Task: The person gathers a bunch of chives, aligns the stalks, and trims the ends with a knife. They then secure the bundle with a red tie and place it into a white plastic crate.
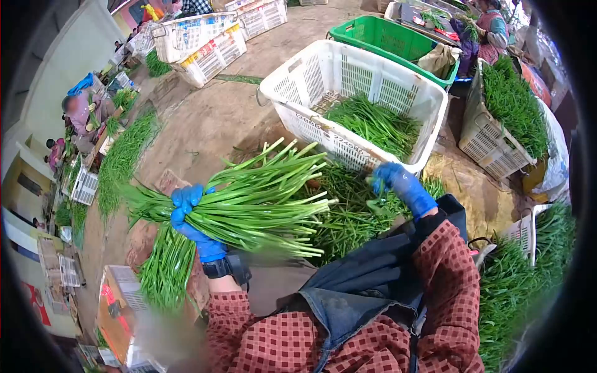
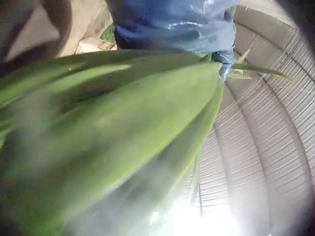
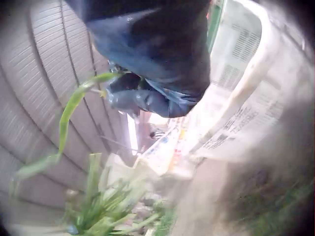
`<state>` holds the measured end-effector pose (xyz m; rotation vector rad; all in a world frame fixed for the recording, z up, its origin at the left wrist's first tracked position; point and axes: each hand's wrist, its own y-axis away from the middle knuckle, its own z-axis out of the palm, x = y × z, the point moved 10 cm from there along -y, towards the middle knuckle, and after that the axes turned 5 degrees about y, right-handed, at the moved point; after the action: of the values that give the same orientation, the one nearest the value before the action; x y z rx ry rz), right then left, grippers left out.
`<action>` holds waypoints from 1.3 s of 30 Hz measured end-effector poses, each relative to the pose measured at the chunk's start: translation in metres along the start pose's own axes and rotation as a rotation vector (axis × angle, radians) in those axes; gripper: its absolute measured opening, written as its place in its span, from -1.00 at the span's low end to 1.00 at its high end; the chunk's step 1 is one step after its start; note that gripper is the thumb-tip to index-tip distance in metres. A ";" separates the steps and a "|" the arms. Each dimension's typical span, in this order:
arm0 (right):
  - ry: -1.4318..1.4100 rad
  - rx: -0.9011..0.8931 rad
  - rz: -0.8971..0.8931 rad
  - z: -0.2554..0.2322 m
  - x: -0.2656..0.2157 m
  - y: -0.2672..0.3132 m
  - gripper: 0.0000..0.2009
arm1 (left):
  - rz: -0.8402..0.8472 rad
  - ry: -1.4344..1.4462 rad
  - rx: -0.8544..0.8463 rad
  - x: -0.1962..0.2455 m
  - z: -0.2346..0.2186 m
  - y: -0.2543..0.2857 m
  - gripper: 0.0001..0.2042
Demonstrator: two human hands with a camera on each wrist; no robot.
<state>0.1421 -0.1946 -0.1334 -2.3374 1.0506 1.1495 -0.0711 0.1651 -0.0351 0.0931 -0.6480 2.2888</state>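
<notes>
In the head view the left hand (image 1: 194,214), in a blue glove, grips a large bunch of long green stalks (image 1: 261,199), cut ends pointing right. The left wrist view shows the glove (image 2: 172,24) above broad green leaves (image 2: 123,113). Near the front edge of the white crate (image 1: 292,112), the right hand (image 1: 404,186), also gloved in blue, is over a pile of loose greens (image 1: 354,224). Its fingers (image 3: 142,101) are curled round a thin bent leaf (image 3: 65,118) in the right wrist view.
Inside the white crate lies a bundle of greens (image 1: 379,124). Behind it stands a green crate (image 1: 385,40). A full crate (image 1: 491,137) and more greens (image 1: 522,286) are at the right. Another bunch (image 1: 166,267) lies below the left hand; people sit farther off.
</notes>
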 end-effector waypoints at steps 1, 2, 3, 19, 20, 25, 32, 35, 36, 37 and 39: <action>0.350 -0.086 0.050 0.017 0.003 0.007 -0.72 | -0.004 0.022 -0.012 0.002 0.000 -0.001 -0.83; 0.699 -0.177 0.096 0.034 0.008 0.013 -0.69 | -0.004 0.037 -0.021 0.005 -0.002 -0.001 -0.83; 0.529 0.013 -0.180 0.034 -0.025 0.009 -0.66 | 0.029 0.014 -0.015 0.010 -0.009 -0.002 -0.82; -0.914 0.072 -0.048 0.049 -0.130 0.011 -0.79 | -0.017 -0.254 0.042 -0.010 0.017 0.003 -0.82; -0.913 0.071 -0.042 0.049 -0.134 0.023 -0.79 | -0.019 -0.252 0.048 -0.011 0.014 0.002 -0.82; -0.389 0.044 -0.182 0.055 -0.145 0.047 -0.78 | -0.010 -0.203 -0.026 -0.015 0.012 -0.003 -0.83; -0.499 -0.151 0.195 0.049 -0.085 0.053 -0.82 | -0.055 0.006 -0.108 -0.017 0.030 -0.004 -0.82; -0.571 0.026 0.109 0.000 -0.066 0.049 -0.76 | -0.015 -0.009 -0.158 -0.005 0.031 -0.003 -0.85; -0.649 0.087 0.047 -0.013 -0.063 0.044 -0.74 | -0.022 -0.004 -0.160 -0.005 0.034 -0.002 -0.85; -0.615 0.072 -0.063 -0.021 -0.071 0.035 -0.70 | -0.035 0.014 -0.185 -0.008 0.038 -0.002 -0.85; -0.502 0.114 -0.091 -0.016 -0.077 0.022 -0.67 | -0.068 0.070 -0.215 -0.017 0.052 -0.001 -0.84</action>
<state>0.1040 -0.1823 -0.0628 -1.8427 0.7926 1.4886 -0.0641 0.1298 0.0060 -0.0661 -0.8364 2.1332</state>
